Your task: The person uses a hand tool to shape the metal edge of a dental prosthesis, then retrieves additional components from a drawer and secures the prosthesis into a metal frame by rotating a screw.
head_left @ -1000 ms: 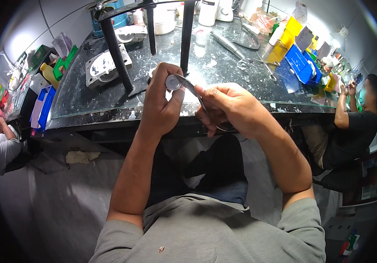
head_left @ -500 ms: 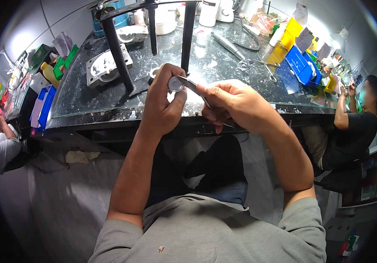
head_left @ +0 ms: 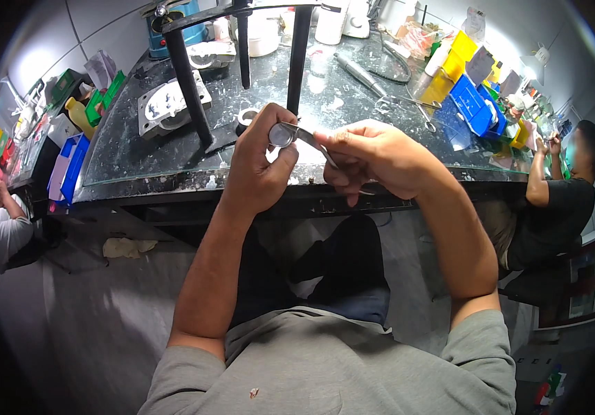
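Over the front edge of the bench, my left hand (head_left: 259, 162) is closed on a small round disc (head_left: 281, 135), greyish and shiny with a pale rim, held between thumb and fingers. My right hand (head_left: 380, 160) is closed around metal scissors (head_left: 309, 138). Their blades reach left to the upper right rim of the disc and appear to touch it. One handle shows below the right thumb; the rest is hidden by the fingers. Just behind my left hand, a small ring-shaped piece (head_left: 247, 116) sits on the bench.
A black metal stand (head_left: 190, 86) with several legs rises from the dark glass-topped bench (head_left: 121, 162). Left of it lies a metal plate with a white cast (head_left: 166, 104). A grey handpiece (head_left: 360, 75) and blue bin (head_left: 470, 104) are right. People work at both sides.
Both hands have shifted slightly to the right. The disc now faces up a little more, and the scissors remain against its rim.
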{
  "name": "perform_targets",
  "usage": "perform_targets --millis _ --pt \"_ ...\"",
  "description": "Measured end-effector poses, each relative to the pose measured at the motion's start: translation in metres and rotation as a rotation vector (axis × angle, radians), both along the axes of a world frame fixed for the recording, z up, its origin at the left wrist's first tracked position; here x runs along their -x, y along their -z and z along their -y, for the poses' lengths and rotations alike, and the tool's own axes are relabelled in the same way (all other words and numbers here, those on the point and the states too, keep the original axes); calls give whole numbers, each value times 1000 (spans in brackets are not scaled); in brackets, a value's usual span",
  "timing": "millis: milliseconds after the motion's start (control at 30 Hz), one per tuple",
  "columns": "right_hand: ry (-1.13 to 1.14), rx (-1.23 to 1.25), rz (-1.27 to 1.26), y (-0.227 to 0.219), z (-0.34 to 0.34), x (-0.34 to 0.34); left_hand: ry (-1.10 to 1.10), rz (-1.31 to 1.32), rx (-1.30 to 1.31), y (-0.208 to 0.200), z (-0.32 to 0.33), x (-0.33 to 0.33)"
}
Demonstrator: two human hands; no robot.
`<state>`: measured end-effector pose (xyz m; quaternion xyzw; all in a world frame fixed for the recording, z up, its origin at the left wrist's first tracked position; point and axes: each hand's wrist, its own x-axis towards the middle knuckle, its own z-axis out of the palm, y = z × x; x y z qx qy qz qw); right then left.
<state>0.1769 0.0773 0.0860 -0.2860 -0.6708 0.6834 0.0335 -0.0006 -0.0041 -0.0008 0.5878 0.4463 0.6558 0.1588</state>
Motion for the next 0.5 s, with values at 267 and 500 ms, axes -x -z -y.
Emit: perform_targets --millis 267,500 --pt "92 -76 -111 4 24 5 -163 -44 -240 -5 -8 -5" --pt "128 238 -231 4 35 7 -66 25 -125 2 -5 2"
